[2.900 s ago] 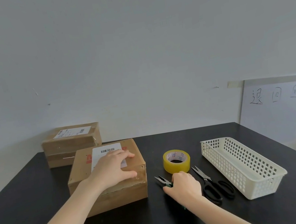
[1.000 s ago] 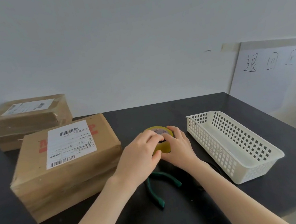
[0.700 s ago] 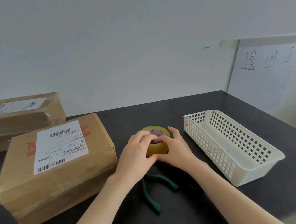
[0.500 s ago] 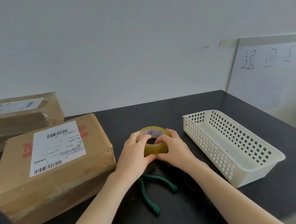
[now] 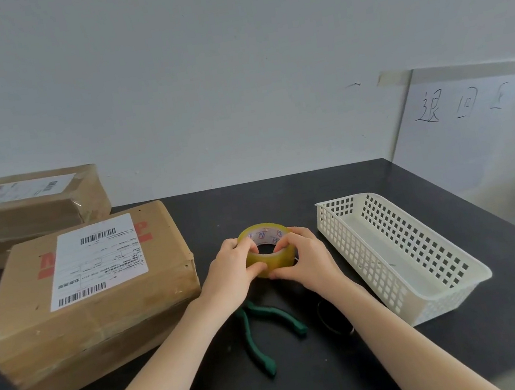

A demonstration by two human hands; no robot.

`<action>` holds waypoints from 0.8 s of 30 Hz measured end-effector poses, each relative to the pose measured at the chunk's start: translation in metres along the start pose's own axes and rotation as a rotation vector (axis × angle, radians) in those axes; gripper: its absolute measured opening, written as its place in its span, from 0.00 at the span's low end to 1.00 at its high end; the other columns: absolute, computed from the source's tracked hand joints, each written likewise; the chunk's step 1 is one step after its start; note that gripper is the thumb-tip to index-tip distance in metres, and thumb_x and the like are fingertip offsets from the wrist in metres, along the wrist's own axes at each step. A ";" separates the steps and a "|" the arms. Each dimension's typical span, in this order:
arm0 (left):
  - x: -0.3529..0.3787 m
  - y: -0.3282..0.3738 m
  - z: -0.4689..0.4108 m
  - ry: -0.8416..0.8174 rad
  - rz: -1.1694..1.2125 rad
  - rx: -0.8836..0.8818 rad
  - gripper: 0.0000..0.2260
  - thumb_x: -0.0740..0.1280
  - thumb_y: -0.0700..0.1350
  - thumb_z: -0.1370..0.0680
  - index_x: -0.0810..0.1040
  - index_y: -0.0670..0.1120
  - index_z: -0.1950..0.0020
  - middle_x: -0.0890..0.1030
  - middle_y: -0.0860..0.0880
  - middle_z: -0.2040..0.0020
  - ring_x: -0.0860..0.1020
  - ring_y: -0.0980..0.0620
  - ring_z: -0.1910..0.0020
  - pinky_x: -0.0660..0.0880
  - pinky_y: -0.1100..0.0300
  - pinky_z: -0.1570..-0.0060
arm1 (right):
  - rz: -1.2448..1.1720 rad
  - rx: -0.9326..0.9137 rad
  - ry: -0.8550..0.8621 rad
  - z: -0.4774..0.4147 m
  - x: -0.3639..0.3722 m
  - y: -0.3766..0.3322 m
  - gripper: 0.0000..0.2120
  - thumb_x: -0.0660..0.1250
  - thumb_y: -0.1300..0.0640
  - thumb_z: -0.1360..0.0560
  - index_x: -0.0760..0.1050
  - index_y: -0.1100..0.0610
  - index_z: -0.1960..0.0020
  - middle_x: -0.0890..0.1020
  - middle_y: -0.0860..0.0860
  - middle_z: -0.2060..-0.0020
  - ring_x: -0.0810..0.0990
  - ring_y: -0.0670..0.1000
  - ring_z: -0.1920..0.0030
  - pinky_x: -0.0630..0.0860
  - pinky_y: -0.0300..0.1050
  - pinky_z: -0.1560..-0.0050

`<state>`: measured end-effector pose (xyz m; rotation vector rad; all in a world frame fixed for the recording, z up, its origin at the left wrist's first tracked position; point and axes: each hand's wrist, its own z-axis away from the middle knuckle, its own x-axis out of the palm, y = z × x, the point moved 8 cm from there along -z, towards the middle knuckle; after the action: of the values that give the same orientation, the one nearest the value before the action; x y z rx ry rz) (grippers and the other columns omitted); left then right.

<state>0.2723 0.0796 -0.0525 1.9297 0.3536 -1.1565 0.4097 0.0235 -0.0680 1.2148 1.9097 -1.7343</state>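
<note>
Now both hands, left hand (image 5: 230, 275), right hand (image 5: 307, 261), gripping tape roll (image 5: 269, 253) (yellowish)

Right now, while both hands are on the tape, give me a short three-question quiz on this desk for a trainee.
1. True or false: the tape roll lies inside the white basket.
2. Pick one: which tool lies on the black table between the two forearms? A) green-handled pliers B) a hammer C) a screwdriver.
3. Short answer: which hand grips the roll's side nearer the labelled box?
Key: 1 false, the roll is held outside the basket; 2 A; 3 the left hand.
</note>
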 end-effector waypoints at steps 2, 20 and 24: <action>-0.001 0.002 0.001 0.010 0.012 0.007 0.12 0.67 0.49 0.23 0.72 0.51 0.40 0.71 0.49 0.37 0.74 0.52 0.43 0.70 0.63 0.46 | -0.025 -0.004 0.011 0.001 -0.003 0.000 0.20 0.80 0.47 0.38 0.77 0.47 0.50 0.69 0.46 0.36 0.70 0.45 0.41 0.74 0.45 0.41; -0.081 0.036 0.013 0.365 0.155 0.157 0.13 0.61 0.42 0.20 0.76 0.45 0.36 0.79 0.48 0.42 0.76 0.51 0.45 0.75 0.56 0.45 | -0.664 0.139 0.020 0.021 -0.027 -0.011 0.19 0.82 0.61 0.39 0.77 0.54 0.53 0.83 0.48 0.46 0.84 0.50 0.48 0.81 0.47 0.46; -0.094 0.046 0.024 0.421 0.134 0.190 0.11 0.62 0.41 0.20 0.79 0.44 0.39 0.80 0.48 0.45 0.77 0.53 0.48 0.75 0.60 0.49 | -0.728 0.140 0.012 0.030 -0.030 -0.019 0.18 0.81 0.62 0.38 0.77 0.55 0.52 0.84 0.50 0.48 0.84 0.50 0.49 0.80 0.44 0.48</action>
<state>0.2359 0.0490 0.0435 2.3275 0.3389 -0.7124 0.4043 -0.0145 -0.0415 0.5775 2.4641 -2.2198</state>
